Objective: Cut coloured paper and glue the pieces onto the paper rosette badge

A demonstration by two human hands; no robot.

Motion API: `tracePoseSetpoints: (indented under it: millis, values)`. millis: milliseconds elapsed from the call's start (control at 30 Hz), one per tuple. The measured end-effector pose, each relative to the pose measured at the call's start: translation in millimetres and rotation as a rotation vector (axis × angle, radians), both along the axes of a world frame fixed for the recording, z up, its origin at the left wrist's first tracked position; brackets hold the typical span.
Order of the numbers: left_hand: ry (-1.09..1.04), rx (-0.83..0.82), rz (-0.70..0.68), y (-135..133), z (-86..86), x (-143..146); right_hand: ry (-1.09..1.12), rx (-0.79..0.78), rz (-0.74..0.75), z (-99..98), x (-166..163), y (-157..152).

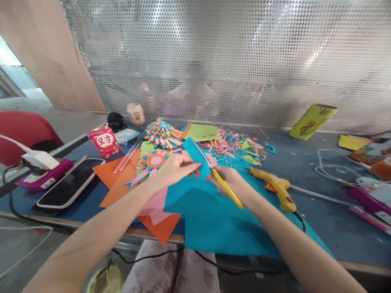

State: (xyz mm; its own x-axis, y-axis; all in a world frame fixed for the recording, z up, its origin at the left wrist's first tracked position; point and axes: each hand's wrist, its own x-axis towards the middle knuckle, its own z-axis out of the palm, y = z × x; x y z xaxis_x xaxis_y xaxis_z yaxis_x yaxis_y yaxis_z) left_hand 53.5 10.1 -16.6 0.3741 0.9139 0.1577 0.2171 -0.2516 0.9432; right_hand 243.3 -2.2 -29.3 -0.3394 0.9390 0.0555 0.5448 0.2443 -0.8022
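My left hand point(180, 167) is closed on a narrow piece of blue paper point(195, 156), thumb on top. In my right hand point(227, 179) are scissors with yellow handles point(226, 188); their blades lie along the right edge of the blue piece. Under both hands spreads a large blue sheet point(220, 228) that hangs over the table's front edge. Left of my left hand lies a layered paper rosette point(155, 160) with a pink centre and ribbon tails. Behind it is a heap of fringed paper flowers point(163, 133). Some fingers of my right hand are hidden.
Paper scraps point(235, 144) lie behind my hands. A yellow glue gun point(275, 187) with a cord rests at right. Orange sheets point(119, 191), a phone point(71, 183) and a power strip point(45, 179) are at left. A yellow-green roll point(313, 121) stands by the perforated metal panel point(232, 53).
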Motion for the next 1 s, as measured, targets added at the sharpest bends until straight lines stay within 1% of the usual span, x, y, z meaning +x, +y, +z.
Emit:
tracePoseSetpoints:
  millis: [133,300,433,500,567,667,733,833,900,1000]
  values:
    - [0.039,0.036,-0.022,-2.7,0.9,1.2,0.015,-0.003,-0.003,0.4,-0.6,-0.8]
    - [0.045,0.025,-0.026,-3.1,0.3,0.9,0.028,-0.036,0.004,1.6,-2.8,-2.0]
    - [0.036,-0.003,-0.093,-3.1,-3.1,1.5,0.063,-0.047,0.005,3.8,-3.0,-2.0]
    - [0.062,0.008,-0.104,-3.3,-4.9,1.9,0.079,-0.059,0.011,5.4,-2.8,-2.5]
    - [0.081,0.016,-0.097,-3.4,-6.2,2.1,0.086,-0.086,0.016,6.9,-3.0,-3.6]
    - [0.064,-0.014,-0.116,-2.7,-6.6,1.6,0.107,-0.151,-0.012,8.3,-3.9,-5.4]
    - [0.047,-0.015,-0.086,-1.2,-5.6,0.6,0.136,-0.173,-0.037,8.5,-4.1,-5.6]
    - [-0.035,-0.006,0.057,2.2,-3.2,-1.3,0.213,-0.132,-0.027,7.3,-3.3,-4.3]
    - [-0.113,-0.028,0.142,4.0,-1.4,-2.2,0.28,-0.094,-0.007,5.6,-2.5,-2.8]
    - [-0.145,-0.072,0.178,3.9,0.7,-2.0,0.356,-0.085,0.012,3.0,-2.4,-0.3]
